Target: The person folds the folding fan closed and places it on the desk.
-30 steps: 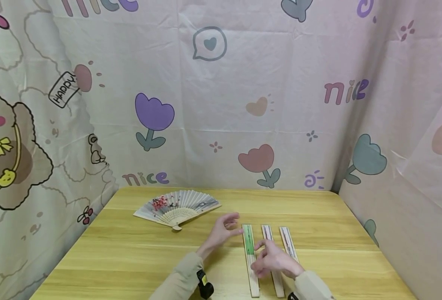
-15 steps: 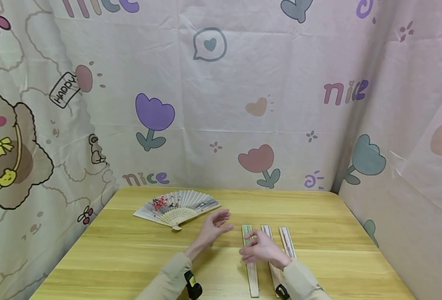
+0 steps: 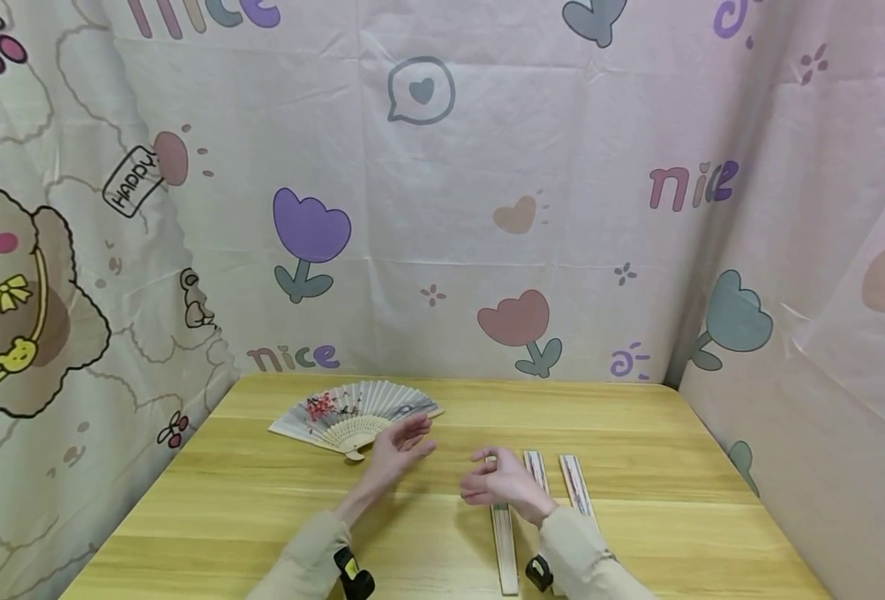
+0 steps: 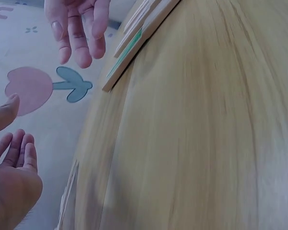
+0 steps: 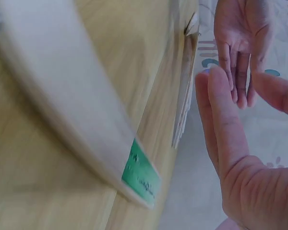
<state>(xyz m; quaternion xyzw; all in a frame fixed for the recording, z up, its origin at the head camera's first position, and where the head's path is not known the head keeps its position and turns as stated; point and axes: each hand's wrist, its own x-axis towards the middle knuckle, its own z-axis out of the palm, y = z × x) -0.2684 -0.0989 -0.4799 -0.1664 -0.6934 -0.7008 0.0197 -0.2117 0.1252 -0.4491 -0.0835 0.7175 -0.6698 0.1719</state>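
Note:
Nothing is held by my left hand (image 3: 395, 452), whose relaxed fingers overlap the right edge of an open folding fan (image 3: 360, 417) in the head view. That fan is pale with red blossoms and lies spread at the back left. My right hand (image 3: 506, 483), also holding nothing, hovers with loosely bent fingers over a folded fan with a green part (image 3: 504, 550), hiding much of its upper end. Two more folded fans lie beside it to the right, the middle fan (image 3: 536, 468) and the rightmost fan (image 3: 576, 483). The right wrist view shows the green end (image 5: 141, 175) close up.
A wood-grain table (image 3: 637, 442) carries all the fans. Behind it and at both sides hangs a printed cloth (image 3: 442, 200) with tulips and words. Small black wrist cameras sit on the left sleeve (image 3: 300, 550) and the right sleeve (image 3: 581, 554).
Both hands have moved left. My left hand has gone from beside the green folded fan to the open fan's right edge; my right hand now covers the green part. The fans stay put.

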